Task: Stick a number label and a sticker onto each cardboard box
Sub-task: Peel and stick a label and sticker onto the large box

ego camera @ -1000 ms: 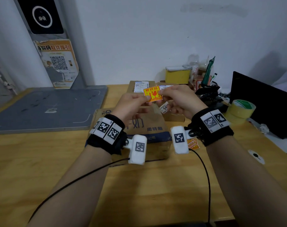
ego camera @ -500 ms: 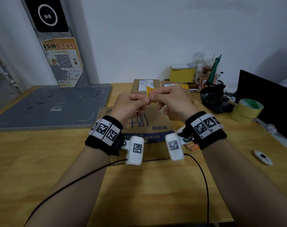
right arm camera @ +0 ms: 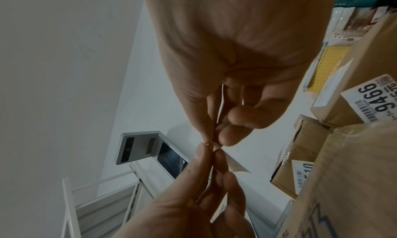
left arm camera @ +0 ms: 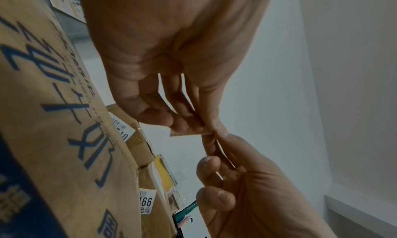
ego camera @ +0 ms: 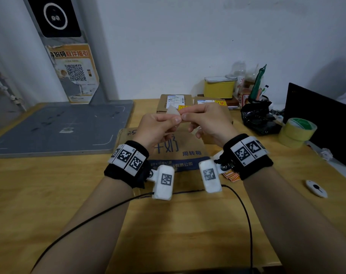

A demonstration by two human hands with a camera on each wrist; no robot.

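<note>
Head view: both forearms raised over the desk (ego camera: pixel 49 194), left hand (ego camera: pixel 156 127) and right hand (ego camera: pixel 209 119) meeting fingertip to fingertip above the big box (ego camera: pixel 180 153), pinching a sticker (ego camera: pixel 173 111), pale side showing.

Left wrist view: thumb and forefinger clamp the sticker (left arm camera: pixel 189 131).

Right wrist view: fingers (right arm camera: pixel 227 136) pinched together; sticker edge-on, possibly peeling.

Head view: even, soft indoor light is seen; a broad grey shadow is cast on the wall (ego camera: pixel 326 76) at 2 o'clock.
Distortion: straight edges are bowed toward the frame borders.
Wrist views: dim, bluish and grainy; both hands are rendered backlit against the pale wall.
Focus: the box print (left arm camera: pixel 64 114) at 9 o'clock is softened.
</note>
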